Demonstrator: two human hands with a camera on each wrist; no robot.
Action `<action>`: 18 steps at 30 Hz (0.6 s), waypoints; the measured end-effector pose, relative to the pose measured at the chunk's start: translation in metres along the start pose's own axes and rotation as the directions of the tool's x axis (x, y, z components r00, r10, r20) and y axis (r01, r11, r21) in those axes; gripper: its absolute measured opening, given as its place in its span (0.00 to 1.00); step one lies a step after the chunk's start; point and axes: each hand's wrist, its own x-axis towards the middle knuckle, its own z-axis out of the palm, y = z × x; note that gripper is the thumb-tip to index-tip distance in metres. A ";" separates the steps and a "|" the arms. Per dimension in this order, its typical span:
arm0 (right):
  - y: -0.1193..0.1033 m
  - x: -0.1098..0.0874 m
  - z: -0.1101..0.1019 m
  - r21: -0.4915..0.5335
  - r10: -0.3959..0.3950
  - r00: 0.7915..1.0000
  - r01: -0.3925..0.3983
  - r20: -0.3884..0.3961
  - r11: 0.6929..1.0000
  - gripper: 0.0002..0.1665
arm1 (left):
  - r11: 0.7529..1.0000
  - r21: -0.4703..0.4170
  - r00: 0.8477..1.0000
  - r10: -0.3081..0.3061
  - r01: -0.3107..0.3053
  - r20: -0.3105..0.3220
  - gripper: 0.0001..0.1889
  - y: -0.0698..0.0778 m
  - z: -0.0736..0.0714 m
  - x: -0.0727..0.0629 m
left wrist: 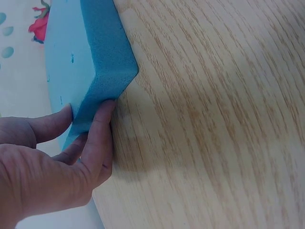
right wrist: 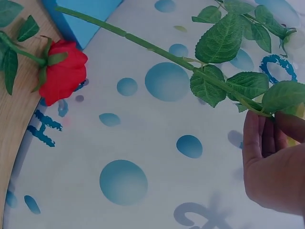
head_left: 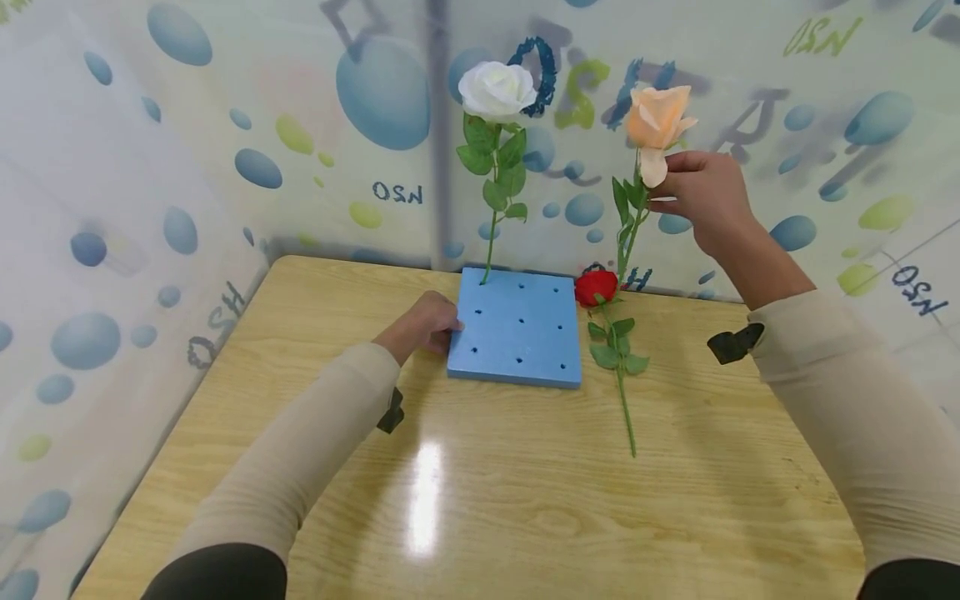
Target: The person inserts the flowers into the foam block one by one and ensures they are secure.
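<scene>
A blue foam block [head_left: 502,333] with rows of small holes lies on the table. My left hand [head_left: 429,321] grips its left edge; in the left wrist view the thumb [left wrist: 55,125] is on the holed face and the fingers are against the side. A white rose [head_left: 497,92] stands upright in the block's back left hole. My right hand [head_left: 705,196] pinches a peach rose [head_left: 658,117] by its stem just below the bloom, raised in the air. Its green stem [right wrist: 157,50] hangs free, its lower end near the block in the right wrist view.
A red rose [head_left: 597,288] lies on the wooden table [head_left: 525,483] right of the block, bloom toward the back, stem [head_left: 626,408] toward the front. A patterned curtain [head_left: 300,125] hangs right behind the table and along its left side.
</scene>
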 end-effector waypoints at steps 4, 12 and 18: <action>0.000 0.002 0.005 0.025 -0.002 1.000 0.002 -0.010 1.000 0.14 | 1.000 -0.002 1.000 0.007 -0.007 -0.003 0.20 -0.001 0.000 0.000; 0.001 0.011 0.009 0.014 -0.005 0.999 0.005 -0.040 1.000 0.10 | 1.000 -0.002 1.000 0.014 -0.014 -0.007 0.20 -0.002 0.001 0.002; -0.001 0.016 0.012 0.037 -0.019 0.998 0.021 -0.059 0.999 0.07 | 1.000 0.006 1.000 0.006 -0.006 -0.014 0.21 -0.002 0.001 0.003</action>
